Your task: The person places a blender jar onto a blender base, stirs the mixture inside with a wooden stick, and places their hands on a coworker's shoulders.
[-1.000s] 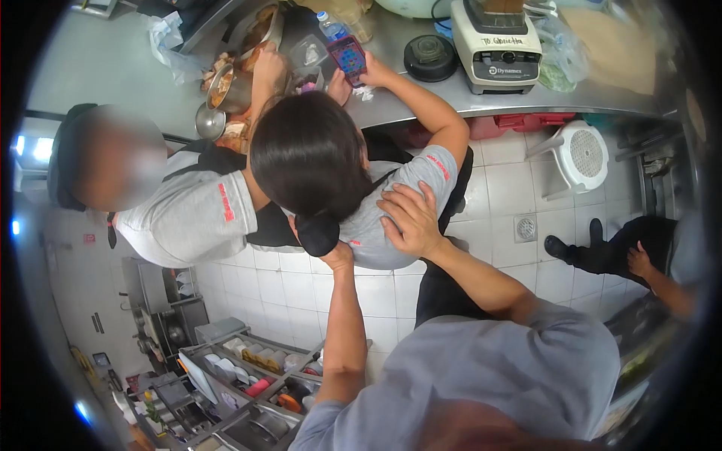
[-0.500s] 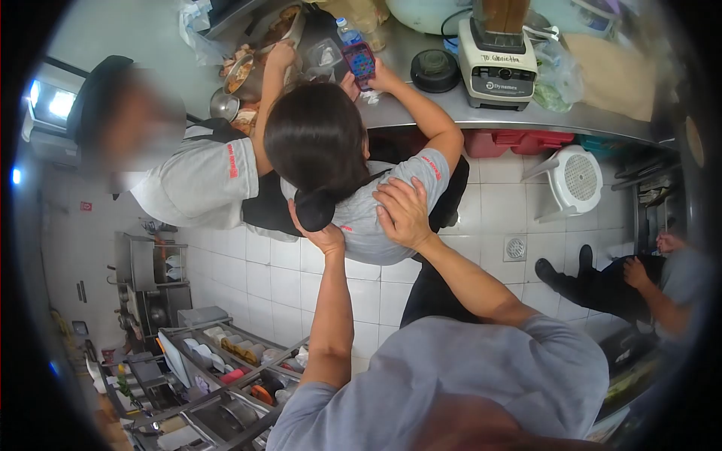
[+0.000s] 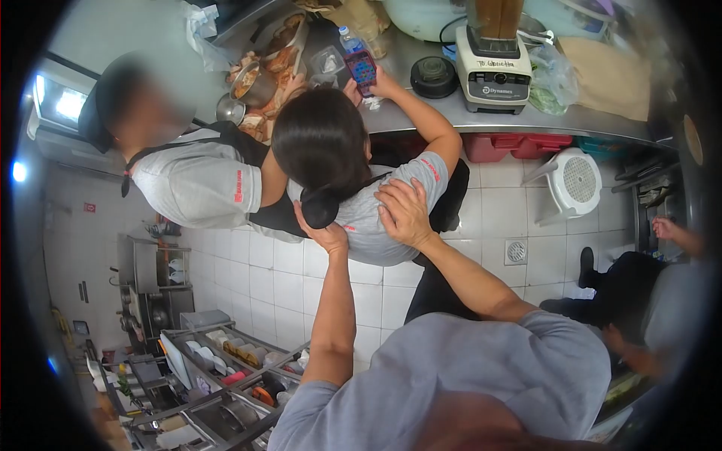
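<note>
In front of me a co-worker in a grey T-shirt [image 3: 368, 237] stands with their back to me, dark hair tied in a bun. My left hand [image 3: 325, 234] rests on the upper back beside the bun, which hides part of its fingers; the visible fingers are stretched out. On the co-worker's other shoulder lies my right hand [image 3: 404, 213], fingers flat and slightly spread. Neither hand holds an object. Above the counter, the co-worker's own hands hold a phone [image 3: 362, 73] with a colourful screen.
A steel counter [image 3: 398, 90] carries a blender [image 3: 492, 79], a round black lid [image 3: 434, 77], a water bottle [image 3: 350, 39] and a metal bowl [image 3: 256, 86] among food. Another person [image 3: 199, 180] stands left. A white stool [image 3: 577, 180], a seated person [image 3: 669, 301] and a dish rack [image 3: 226, 361] surround the tiled floor.
My hands stay on the co-worker's shoulders. The person at left has leaned back and lowered an arm among the food. At right, the seated person's legs and arms have shifted.
</note>
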The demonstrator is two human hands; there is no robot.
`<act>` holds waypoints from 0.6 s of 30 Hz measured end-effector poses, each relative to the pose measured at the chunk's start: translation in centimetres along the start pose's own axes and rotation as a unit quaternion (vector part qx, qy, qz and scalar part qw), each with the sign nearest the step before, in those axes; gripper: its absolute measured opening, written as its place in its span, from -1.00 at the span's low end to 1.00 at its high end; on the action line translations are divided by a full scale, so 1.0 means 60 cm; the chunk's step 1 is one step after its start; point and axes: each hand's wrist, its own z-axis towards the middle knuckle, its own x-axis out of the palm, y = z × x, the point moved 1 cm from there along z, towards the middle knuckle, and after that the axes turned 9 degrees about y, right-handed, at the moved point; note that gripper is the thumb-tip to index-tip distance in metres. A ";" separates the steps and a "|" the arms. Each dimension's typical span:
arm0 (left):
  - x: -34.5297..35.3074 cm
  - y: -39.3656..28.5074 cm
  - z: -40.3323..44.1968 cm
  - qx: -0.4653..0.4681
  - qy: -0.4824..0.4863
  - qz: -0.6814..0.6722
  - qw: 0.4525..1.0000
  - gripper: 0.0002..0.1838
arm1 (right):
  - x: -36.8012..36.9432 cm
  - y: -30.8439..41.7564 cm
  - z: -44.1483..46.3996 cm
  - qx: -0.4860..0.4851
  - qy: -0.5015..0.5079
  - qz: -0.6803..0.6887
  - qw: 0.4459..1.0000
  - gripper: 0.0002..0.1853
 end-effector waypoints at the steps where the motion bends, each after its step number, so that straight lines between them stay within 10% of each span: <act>1: 0.000 -0.005 0.000 -0.004 -0.002 -0.003 1.000 -0.45 | 0.000 0.000 0.001 -0.001 0.000 0.000 1.000 -0.71; 13: -0.006 -0.019 0.004 -0.035 0.009 -0.014 0.999 -0.43 | -0.008 0.014 0.002 -0.065 -0.125 0.010 0.990 -0.72; 18: -0.002 0.000 0.005 -0.037 -0.004 -0.002 0.999 -0.40 | 0.032 -0.017 -0.005 0.021 -0.028 0.026 0.999 -0.73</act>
